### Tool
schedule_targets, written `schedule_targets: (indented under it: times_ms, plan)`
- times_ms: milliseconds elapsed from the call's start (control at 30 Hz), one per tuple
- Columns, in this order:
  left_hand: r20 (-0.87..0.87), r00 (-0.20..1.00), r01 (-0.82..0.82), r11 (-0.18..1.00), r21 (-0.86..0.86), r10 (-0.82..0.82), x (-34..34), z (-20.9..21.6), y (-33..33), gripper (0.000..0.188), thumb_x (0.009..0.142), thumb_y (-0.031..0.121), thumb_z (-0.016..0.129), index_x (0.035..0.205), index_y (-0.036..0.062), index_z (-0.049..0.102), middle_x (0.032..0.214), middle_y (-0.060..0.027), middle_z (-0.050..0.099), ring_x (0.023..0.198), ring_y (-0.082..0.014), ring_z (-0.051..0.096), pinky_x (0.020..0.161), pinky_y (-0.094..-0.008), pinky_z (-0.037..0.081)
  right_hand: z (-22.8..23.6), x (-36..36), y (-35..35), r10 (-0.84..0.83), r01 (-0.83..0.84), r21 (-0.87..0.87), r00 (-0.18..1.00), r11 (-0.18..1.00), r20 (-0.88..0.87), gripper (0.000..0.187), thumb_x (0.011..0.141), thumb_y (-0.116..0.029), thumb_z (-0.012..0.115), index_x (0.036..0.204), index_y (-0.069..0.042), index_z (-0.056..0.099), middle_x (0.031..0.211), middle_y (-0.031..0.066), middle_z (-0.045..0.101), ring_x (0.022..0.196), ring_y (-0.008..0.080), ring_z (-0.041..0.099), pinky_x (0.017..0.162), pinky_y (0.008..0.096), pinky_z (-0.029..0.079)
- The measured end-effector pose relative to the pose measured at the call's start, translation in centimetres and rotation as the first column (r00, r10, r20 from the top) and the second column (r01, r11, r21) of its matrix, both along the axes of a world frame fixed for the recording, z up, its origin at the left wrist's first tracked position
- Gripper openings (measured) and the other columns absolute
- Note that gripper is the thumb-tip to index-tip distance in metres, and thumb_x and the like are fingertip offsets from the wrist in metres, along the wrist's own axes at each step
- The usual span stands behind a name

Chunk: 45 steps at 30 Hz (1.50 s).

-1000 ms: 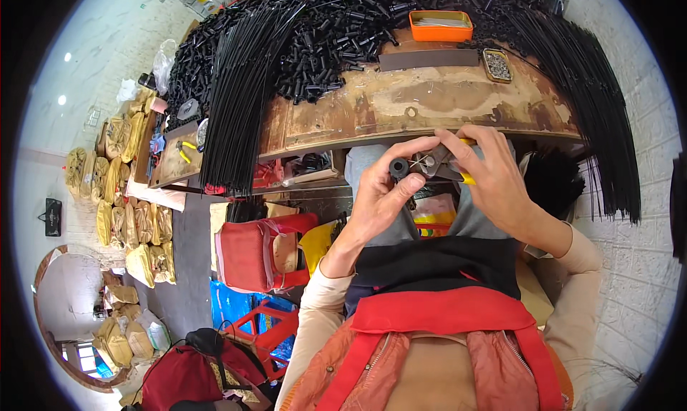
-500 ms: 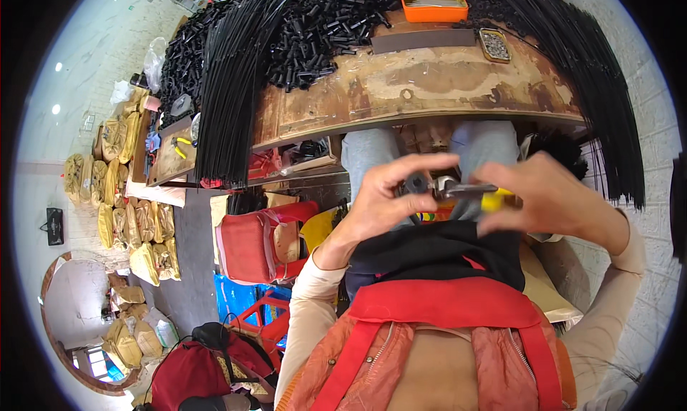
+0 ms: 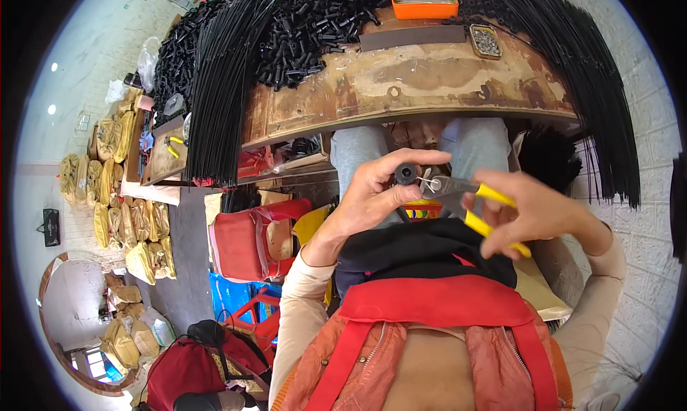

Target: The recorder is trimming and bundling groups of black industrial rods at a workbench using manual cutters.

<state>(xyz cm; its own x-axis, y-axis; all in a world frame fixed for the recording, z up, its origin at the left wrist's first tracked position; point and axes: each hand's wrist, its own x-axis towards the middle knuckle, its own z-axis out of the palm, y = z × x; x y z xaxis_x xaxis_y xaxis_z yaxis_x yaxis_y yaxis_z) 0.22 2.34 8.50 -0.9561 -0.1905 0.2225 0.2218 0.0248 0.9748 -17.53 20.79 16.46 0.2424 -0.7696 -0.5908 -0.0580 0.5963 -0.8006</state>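
My left hand [image 3: 363,196] is closed around a short black cylindrical part [image 3: 406,173], its round hollow end turned up between thumb and forefinger. A thin, pale metal piece [image 3: 427,175] sticks out beside that end; its exact kind is too small to tell. My right hand [image 3: 540,214] grips pliers with yellow handles [image 3: 489,228], and the handles stand spread apart. Their grey jaws reach left to the metal piece, right by my left thumb. Whether the jaws touch it I cannot tell. Both hands are above my lap, in front of the wooden table [image 3: 300,118].
Heaps of black tubular parts [image 3: 290,57] cover the table's far left. Bundles of long black rods [image 3: 225,103] hang over its edge on both sides. An orange tray [image 3: 425,11] and a small dish of metal bits [image 3: 485,42] stand behind. A red chair [image 3: 247,246] is at left.
The pliers' handles have spread from close together, and my right hand's fingers have loosened. The jaws now sit close beside the black part, which my left hand still holds. The view has shifted slightly.
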Motion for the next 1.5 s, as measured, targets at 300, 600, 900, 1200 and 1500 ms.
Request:
schedule_targets:
  times_ms: [300, 600, 900, 1200, 1500]
  plan:
    - [0.062, 0.998, -0.021, 0.995, 0.101, 0.015, -0.1, 0.2, -0.4, 0.051, 0.091, 0.037, 0.063, 0.125, -0.0008, 0.058, 0.123, -0.0086, 0.06, 0.109, -0.0133, 0.055, 0.093, -0.0271, 0.043, -4.4, 0.6, 0.5, -0.628, -0.483, -0.715, 0.363, 0.506, -0.689, 0.047, 0.086, -0.008, 0.062, 0.129, 0.001, 0.044, 0.081, 0.0113, 0.059, 0.071, 0.0222, 0.063, 0.064, 0.0327, 0.049]
    - [-0.003, 1.0, 0.016, 1.0, 0.005, -0.016, -0.2, -0.3, -1.0, 0.041, 0.095, 0.02, 0.06, 0.131, 0.0007, 0.053, 0.122, -0.0058, 0.059, 0.109, -0.0117, 0.052, 0.096, -0.0266, 0.04, -4.4, 1.7, 0.8, -0.414, -0.077, -0.657, 0.72, 0.75, -0.557, 0.046, 0.079, -0.013, 0.073, 0.113, 0.001, 0.046, 0.074, 0.0108, 0.058, 0.062, 0.0268, 0.061, 0.055, 0.0345, 0.047]
    - [0.008, 0.997, 0.071, 0.997, -0.04, -0.07, -0.4, -0.2, -1.4, 0.061, 0.087, 0.046, 0.066, 0.124, -0.0007, 0.06, 0.094, -0.0015, 0.055, 0.084, -0.0089, 0.048, 0.069, -0.0228, 0.038, -6.5, 0.6, -0.1, -0.071, 0.096, -0.035, 0.893, 0.995, 0.444, 0.044, 0.08, -0.004, 0.07, 0.115, 0.004, 0.045, 0.067, 0.0069, 0.055, 0.045, 0.0169, 0.057, 0.041, 0.029, 0.043]
    - [0.085, 0.988, -0.124, 0.989, -0.079, 0.13, 0.1, -0.3, -0.1, 0.062, 0.091, 0.047, 0.062, 0.13, -0.0001, 0.054, 0.089, 0.0024, 0.052, 0.076, -0.0046, 0.044, 0.065, -0.0193, 0.036, -5.9, 0.6, -0.3, -0.362, -0.188, -0.608, 0.656, 0.771, -0.662, 0.035, 0.082, -0.015, 0.066, 0.111, 0.001, 0.055, 0.088, 0.0183, 0.061, 0.08, 0.0369, 0.061, 0.071, 0.0396, 0.049]
    - [0.095, 0.993, -0.057, 0.996, -0.073, 0.064, 0.7, -0.3, -0.7, 0.052, 0.094, 0.044, 0.057, 0.123, 0.0004, 0.055, 0.091, 0.0003, 0.051, 0.078, -0.0071, 0.044, 0.07, -0.0205, 0.037, -6.4, 1.0, -1.2, -0.323, -0.048, -0.597, 0.805, 0.801, -0.498, 0.031, 0.091, -0.025, 0.061, 0.105, 0.003, 0.059, 0.091, 0.0216, 0.065, 0.084, 0.0389, 0.062, 0.073, 0.0431, 0.047]
